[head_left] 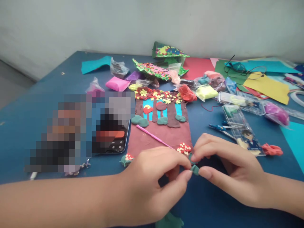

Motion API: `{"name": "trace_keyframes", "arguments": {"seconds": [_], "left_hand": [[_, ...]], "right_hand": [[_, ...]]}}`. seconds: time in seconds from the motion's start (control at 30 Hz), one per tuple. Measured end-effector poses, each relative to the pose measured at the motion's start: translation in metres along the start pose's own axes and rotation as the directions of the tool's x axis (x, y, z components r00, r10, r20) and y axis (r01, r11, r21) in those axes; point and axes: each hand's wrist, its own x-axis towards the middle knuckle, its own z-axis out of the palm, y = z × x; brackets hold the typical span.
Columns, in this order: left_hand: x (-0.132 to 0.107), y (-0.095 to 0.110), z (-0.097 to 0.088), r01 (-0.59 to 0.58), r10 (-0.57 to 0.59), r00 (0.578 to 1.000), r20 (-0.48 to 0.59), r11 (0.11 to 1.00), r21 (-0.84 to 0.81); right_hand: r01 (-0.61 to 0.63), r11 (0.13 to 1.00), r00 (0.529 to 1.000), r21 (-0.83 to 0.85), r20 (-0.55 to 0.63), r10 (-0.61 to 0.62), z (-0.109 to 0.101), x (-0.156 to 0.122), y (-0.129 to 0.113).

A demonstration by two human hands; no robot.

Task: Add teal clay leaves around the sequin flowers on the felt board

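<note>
My left hand (152, 183) and my right hand (225, 167) meet at the front of the blue table (59, 82), fingertips pinched together on a small piece of green clay (195, 169). A thin pink stick (154, 136) runs out from under my left fingers across a clay picture (161, 123) of trees on a brown ground. A red mushroom cap with white dots (184, 148) sits at the picture's lower right corner, just beyond my fingertips. Another green lump (169, 221) lies below my left hand at the frame's bottom edge.
A phone (116, 139) lies left of the picture, beside a small green and red clay piece (125, 159). Bags of coloured clay (204, 91), sheets of coloured paper (268, 85), a clear pencil case (242, 129), a compass (219, 128) and more clay reliefs (154, 68) fill the back and right.
</note>
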Motion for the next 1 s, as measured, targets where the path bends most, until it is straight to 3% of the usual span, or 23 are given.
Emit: {"name": "trace_keyframes", "arguments": {"seconds": [0.17,0.3,0.43,0.6,0.83,1.0], "left_hand": [[-0.001,-0.002,0.001,0.038,-0.039,0.998,0.053,0.999,0.015],[-0.005,-0.005,0.002,-0.003,0.003,1.000,-0.004,1.000,-0.021],[-0.009,-0.004,0.003,-0.154,0.151,0.988,0.030,0.974,0.164],[-0.010,-0.002,0.004,-0.345,0.319,0.938,0.136,0.822,0.453],[-0.010,-0.004,0.006,-0.350,0.346,0.931,0.117,0.753,0.558],[-0.010,-0.004,0.005,-0.363,0.331,0.930,0.158,0.765,0.533]], "right_hand": [[-0.016,0.998,0.999,0.061,0.050,0.013,0.000,0.002,0.001],[-0.049,0.997,0.999,0.059,0.009,0.049,-0.004,0.003,0.005],[-0.029,0.998,0.998,-0.060,0.061,0.033,-0.008,0.005,0.009],[-0.026,0.991,0.990,-0.128,0.132,0.043,-0.012,0.008,0.012],[-0.019,0.993,0.985,-0.116,0.167,0.039,-0.013,0.009,0.014],[0.029,0.988,0.984,-0.151,0.179,-0.001,-0.012,0.009,0.015]]}}
